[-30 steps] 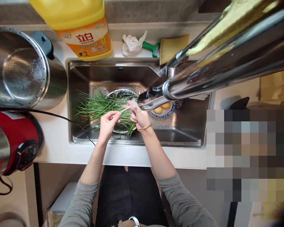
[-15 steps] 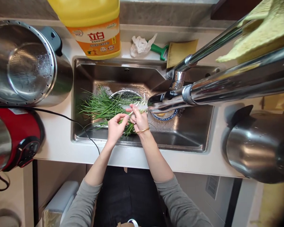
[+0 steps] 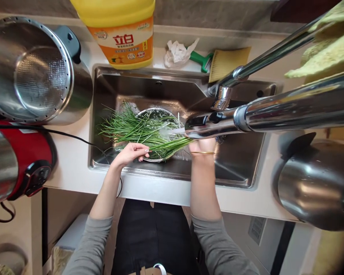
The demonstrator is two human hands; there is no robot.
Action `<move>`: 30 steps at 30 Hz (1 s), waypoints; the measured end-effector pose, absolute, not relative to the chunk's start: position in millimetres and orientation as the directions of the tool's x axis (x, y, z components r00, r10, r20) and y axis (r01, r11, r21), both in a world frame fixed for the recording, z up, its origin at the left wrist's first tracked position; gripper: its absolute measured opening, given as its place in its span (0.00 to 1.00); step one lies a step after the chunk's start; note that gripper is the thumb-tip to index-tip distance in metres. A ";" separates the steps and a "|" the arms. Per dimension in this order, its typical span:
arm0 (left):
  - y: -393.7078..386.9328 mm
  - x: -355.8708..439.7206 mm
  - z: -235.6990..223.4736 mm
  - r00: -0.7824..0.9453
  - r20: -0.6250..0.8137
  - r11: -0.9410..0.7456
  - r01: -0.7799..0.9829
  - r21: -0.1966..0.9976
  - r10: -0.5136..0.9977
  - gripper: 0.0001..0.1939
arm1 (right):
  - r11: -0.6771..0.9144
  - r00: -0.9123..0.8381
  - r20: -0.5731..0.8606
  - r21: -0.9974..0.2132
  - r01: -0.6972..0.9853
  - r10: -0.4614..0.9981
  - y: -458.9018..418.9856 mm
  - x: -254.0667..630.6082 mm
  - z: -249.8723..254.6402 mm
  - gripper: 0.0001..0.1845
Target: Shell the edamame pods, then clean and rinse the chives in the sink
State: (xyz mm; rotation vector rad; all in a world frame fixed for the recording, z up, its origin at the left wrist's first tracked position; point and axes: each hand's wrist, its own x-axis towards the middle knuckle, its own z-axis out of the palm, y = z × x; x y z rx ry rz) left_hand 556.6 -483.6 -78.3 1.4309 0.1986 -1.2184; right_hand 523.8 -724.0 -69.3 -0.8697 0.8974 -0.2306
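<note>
A bunch of green chives (image 3: 170, 148) stretches between my hands over the sink (image 3: 172, 173). My right hand (image 3: 204, 145), with a bracelet at the wrist, grips its pale end just under the tap head; the tap hides part of the fingers. At the leafy end, my left hand (image 3: 133, 152) is closed in a pinch, fingertips at the leaves. More chives (image 3: 124, 128) lie loose across a round metal bowl (image 3: 156, 110) in the sink. Water (image 3: 173, 131) runs from the tap (image 3: 209, 125) onto them.
A yellow detergent jug (image 3: 123, 42), crumpled tissue (image 3: 177, 53), green peeler (image 3: 202, 61) and yellow sponge cloth (image 3: 229, 59) stand behind the sink. At left are a steel pot (image 3: 77, 89) and a red appliance (image 3: 47, 152) with a cord; a metal pot (image 3: 312, 179) is at right.
My right hand has moved right with the chives, drawing the bunch out beneath the tap. My left hand has shifted left and a little down. The view has shifted slightly.
</note>
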 end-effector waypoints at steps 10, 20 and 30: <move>-493.3 571.2 -116.2 0.347 -0.731 -0.365 0.693 0.622 -0.587 0.15 | 0.625 0.417 -0.574 -0.781 -0.019 -0.705 -793.0 476.2 13.6 0.27; -504.7 584.0 -117.8 0.337 -0.757 -0.132 0.866 0.483 -0.560 0.11 | 0.583 0.246 -0.539 -0.795 0.167 -0.805 -820.1 443.0 10.8 0.35; -542.8 571.0 -162.1 0.508 -0.622 -0.440 0.441 0.782 -0.595 0.14 | 0.526 0.241 -0.470 -0.793 0.308 -0.849 -823.2 435.0 19.1 0.37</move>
